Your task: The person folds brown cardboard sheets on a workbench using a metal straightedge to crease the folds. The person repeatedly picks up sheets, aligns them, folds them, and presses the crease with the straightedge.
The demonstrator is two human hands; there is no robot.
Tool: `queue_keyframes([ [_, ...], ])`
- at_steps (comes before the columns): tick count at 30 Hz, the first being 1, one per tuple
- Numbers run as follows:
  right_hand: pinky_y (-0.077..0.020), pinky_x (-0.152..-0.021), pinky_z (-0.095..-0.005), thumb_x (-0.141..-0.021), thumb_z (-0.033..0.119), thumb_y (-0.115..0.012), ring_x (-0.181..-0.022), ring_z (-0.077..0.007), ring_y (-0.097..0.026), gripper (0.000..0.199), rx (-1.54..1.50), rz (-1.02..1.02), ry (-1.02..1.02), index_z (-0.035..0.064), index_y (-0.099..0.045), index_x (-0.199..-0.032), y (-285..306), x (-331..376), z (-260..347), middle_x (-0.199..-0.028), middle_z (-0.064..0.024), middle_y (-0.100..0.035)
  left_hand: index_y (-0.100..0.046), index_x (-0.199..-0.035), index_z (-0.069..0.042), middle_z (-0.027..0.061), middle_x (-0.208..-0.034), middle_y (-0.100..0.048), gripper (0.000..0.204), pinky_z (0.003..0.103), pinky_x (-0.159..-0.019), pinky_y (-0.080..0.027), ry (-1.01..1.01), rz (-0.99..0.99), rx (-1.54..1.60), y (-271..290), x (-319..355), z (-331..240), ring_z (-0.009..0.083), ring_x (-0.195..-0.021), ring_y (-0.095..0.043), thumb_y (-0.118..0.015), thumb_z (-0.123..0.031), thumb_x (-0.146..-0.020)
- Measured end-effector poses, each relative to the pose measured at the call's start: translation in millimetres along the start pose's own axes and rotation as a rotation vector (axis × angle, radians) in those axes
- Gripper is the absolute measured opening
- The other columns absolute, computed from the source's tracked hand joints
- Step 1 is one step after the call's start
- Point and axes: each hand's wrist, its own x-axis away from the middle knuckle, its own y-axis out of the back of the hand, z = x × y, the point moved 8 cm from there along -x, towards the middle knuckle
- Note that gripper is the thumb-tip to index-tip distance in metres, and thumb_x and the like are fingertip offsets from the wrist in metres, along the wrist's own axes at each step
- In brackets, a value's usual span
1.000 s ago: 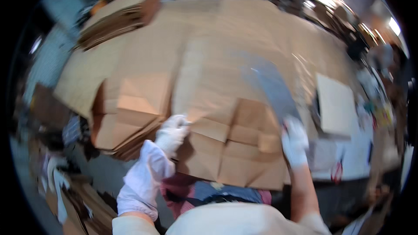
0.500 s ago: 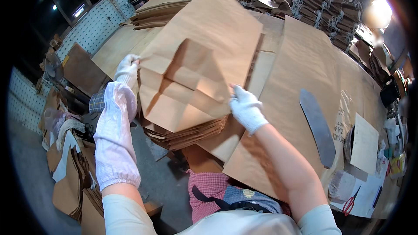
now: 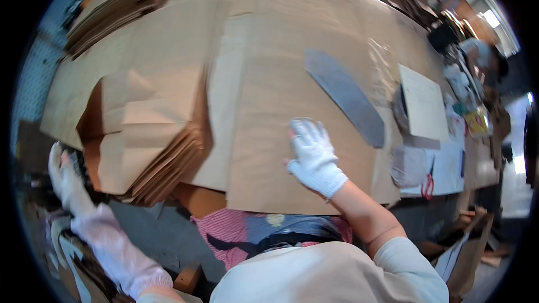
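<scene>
My right hand [image 3: 315, 157], in a white glove with bare fingertips, is open over the large brown paper sheet [image 3: 269, 134]. Its fingers are stretched out and hold nothing. At the far left, my left hand [image 3: 63, 171] is gloved too, beyond the outer edge of a stack of folded brown paper bags [image 3: 151, 118]. Slightly blurred, that hand shows extended fingers and nothing in its grip. The top bag of the stack has a creased, folded end facing me. A grey flat plate with an angled end [image 3: 349, 100] lies on the sheet, right of my right hand.
Another pile of brown paper [image 3: 120, 8] lies at the back left of the table. On the right are a white board [image 3: 422, 104], red-handled scissors [image 3: 428, 186] and a plastic-wrapped packet [image 3: 407, 165]. A person [image 3: 483, 59] is at the far right.
Both hands have let go of the paper bag, which now lies on the stack. My left hand has moved outward left, my right onto the sheet. The view has swung right.
</scene>
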Motion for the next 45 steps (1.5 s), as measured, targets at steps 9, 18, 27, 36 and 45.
queue_keyframes([
  [9,-0.0531,-0.074,-0.0391,-0.083,0.016,-0.075,-0.083,-0.0268,-0.067,0.030,-0.382,-0.302,-0.898,-0.0024,-0.069,-0.105,17,168,-190,-0.097,-0.0139,-0.069,-0.064,-0.131,-0.008,0.0147,-0.136,-0.063,0.058,0.047,-0.110,-0.045,-0.660,0.951,-0.092,-276,254,-211,0.0371,-0.132,-0.055,-0.079,-0.010,-0.076],
  [18,-0.0460,-0.058,-0.0275,-0.088,0.012,-0.069,-0.063,-0.0101,-0.057,0.013,-1.044,-0.284,-1.053,0.0008,-0.071,-0.093,-17,188,-231,-0.071,-0.0013,-0.063,-0.059,-0.138,-0.007,0.0184,-0.152,-0.051,0.064,0.052,-0.116,-0.038,-0.644,0.993,-0.092,-324,300,-193,0.0447,-0.141,-0.043,-0.073,-0.007,-0.077],
  [27,-0.0554,-0.076,-0.0355,-0.087,0.015,-0.076,-0.087,-0.0253,-0.069,0.023,-0.210,-0.564,-0.377,0.0026,-0.073,-0.106,44,169,-165,-0.098,-0.0110,-0.073,-0.070,-0.118,-0.005,0.0153,-0.135,-0.065,0.048,0.048,-0.110,-0.046,-0.708,1.056,-0.030,-310,283,-197,0.0424,-0.132,-0.053,-0.070,0.003,-0.070],
  [36,-0.0520,-0.068,-0.0338,-0.087,0.013,-0.077,-0.073,-0.0213,-0.067,0.014,-0.767,-0.162,-0.784,0.0019,-0.074,-0.095,18,165,-197,-0.078,-0.0085,-0.070,-0.076,-0.096,-0.003,0.0110,-0.105,-0.077,0.020,0.032,-0.091,-0.055,0.433,1.450,0.320,-303,259,-134,0.0220,-0.103,-0.071,-0.065,0.007,-0.082],
  [45,-0.0470,-0.066,-0.0356,-0.090,0.017,-0.072,-0.069,-0.0174,-0.055,0.024,-0.423,-0.229,-0.861,-0.0049,-0.064,-0.087,10,158,-201,-0.073,-0.0090,-0.063,-0.066,-0.079,-0.004,0.0163,-0.073,-0.065,0.037,0.046,-0.064,-0.047,-0.024,0.742,-0.362,-326,280,-129,0.0348,-0.067,-0.063,-0.068,-0.035,-0.099],
])
